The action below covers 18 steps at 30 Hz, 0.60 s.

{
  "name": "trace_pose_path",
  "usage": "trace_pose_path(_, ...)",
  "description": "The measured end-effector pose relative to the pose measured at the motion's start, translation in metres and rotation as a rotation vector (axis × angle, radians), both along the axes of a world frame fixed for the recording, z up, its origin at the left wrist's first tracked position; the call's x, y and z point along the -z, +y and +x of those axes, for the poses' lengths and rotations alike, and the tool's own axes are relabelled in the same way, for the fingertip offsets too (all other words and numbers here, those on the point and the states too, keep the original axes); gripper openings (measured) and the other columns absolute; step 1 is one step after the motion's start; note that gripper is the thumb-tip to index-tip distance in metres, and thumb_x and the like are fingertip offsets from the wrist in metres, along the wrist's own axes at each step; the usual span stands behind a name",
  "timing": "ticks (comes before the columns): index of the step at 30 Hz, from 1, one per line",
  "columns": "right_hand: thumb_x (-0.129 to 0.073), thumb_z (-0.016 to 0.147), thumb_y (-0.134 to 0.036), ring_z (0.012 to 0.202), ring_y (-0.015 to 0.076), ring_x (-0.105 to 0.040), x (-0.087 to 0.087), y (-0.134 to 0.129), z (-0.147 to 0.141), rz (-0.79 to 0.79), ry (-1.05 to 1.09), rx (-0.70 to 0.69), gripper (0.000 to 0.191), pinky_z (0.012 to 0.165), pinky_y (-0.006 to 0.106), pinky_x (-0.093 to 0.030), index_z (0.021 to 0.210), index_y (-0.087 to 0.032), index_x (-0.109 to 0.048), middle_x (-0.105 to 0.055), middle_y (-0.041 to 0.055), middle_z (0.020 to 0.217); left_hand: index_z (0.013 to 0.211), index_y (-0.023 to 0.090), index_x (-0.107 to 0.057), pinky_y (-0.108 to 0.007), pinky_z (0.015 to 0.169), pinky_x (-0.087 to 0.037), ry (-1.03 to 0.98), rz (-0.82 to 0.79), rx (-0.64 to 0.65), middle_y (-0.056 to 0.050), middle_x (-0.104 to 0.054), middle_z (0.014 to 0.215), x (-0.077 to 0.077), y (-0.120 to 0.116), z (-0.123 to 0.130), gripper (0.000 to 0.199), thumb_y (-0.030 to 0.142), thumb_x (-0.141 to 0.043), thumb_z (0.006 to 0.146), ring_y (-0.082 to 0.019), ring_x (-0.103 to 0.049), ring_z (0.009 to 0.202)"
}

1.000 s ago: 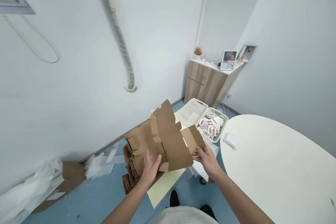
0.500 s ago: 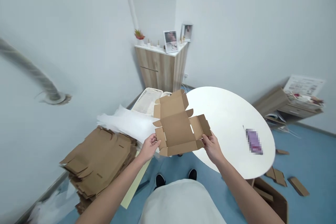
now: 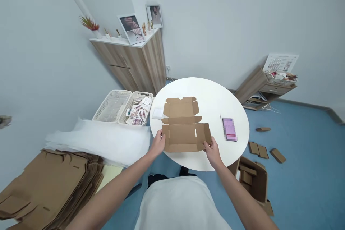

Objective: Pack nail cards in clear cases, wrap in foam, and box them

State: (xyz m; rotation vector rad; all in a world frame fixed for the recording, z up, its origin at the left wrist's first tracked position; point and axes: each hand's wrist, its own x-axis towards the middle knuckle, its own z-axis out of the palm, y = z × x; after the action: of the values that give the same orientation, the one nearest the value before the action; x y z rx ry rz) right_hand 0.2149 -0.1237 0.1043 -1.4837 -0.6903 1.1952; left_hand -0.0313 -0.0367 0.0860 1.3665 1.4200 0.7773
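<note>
An unfolded brown cardboard box blank is held over the near side of the round white table. Its lid part, with tabs and a notch, points away from me. My left hand pinches the blank's left side flap. On the other side, my right hand grips the right flap near its lower corner, thumb on top. A small white packet lies on the table just left of the blank. To its right is a purple, blurred-out item.
Left of me are a stack of flat cardboard blanks, white sheets, an empty-looking basket and a basket of small cards. An open carton holding small boxes stands right of the table. Small boxes lie on the floor.
My view and body have turned right toward the table. The tilted blank has swung over the tabletop and now looks flatter and squarer to me. Both hands keep hold of it.
</note>
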Motion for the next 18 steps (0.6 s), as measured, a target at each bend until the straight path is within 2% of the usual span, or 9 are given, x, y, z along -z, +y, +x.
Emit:
trace_pose_path(4,-0.054,0.069,-0.038,0.086,0.0180,-0.058,0.027,-0.006,0.028,-0.046,0.031,0.062,0.043,0.063,0.030,-0.050,0.107,-0.023,-0.043,-0.055,0.0073,0.111,0.101,0.018,-0.045,-0.031,0.076,-0.042,0.200,-0.054,0.055,-0.008,-0.059,0.100,0.016,0.008,0.044,0.024,0.031,-0.039,0.082,-0.019,-0.056,0.092)
trace_pose_path(7,-0.054,0.068,-0.036,0.085,0.0182,-0.058,0.043,-0.009,0.043,-0.088,0.029,0.092,0.043,0.063,0.030,-0.050,0.107,-0.023,-0.043,-0.057,0.0074,0.106,0.103,0.018,-0.043,-0.029,0.074,-0.042,0.326,-0.104,0.169,-0.010,-0.058,0.104,0.023,0.013,0.066,0.035,0.034,-0.053,0.074,-0.021,-0.055,0.095)
trace_pose_path(10,-0.054,0.066,-0.035,0.084,0.0182,-0.058,0.057,-0.011,0.053,-0.133,0.016,0.107,0.043,0.063,0.030,-0.050,0.106,-0.022,-0.043,-0.058,0.0073,0.104,0.102,0.018,-0.043,-0.028,0.072,-0.042,0.452,-0.169,0.230,-0.010,-0.057,0.106,0.030,0.018,0.077,0.045,0.029,-0.064,0.063,-0.023,-0.055,0.097)
trace_pose_path(15,-0.053,0.065,-0.032,0.082,0.0167,-0.059,0.073,-0.008,0.056,-0.161,-0.009,0.110,0.041,0.064,0.030,-0.051,0.104,-0.021,-0.044,-0.059,0.0064,0.100,0.103,0.018,-0.039,-0.030,0.071,-0.041,0.509,-0.269,0.205,-0.013,-0.056,0.109,0.046,0.028,0.089,0.065,0.032,-0.073,0.050,-0.027,-0.054,0.099)
trace_pose_path(18,-0.051,0.066,-0.030,0.077,0.0155,-0.060,0.080,-0.005,0.055,-0.201,-0.036,0.096,0.040,0.063,0.029,-0.050,0.104,-0.021,-0.044,-0.061,0.0042,0.093,0.103,0.017,-0.038,-0.031,0.069,-0.041,0.511,-0.312,0.191,-0.014,-0.056,0.107,0.056,0.031,0.094,0.067,0.029,-0.074,0.048,-0.029,-0.054,0.098)
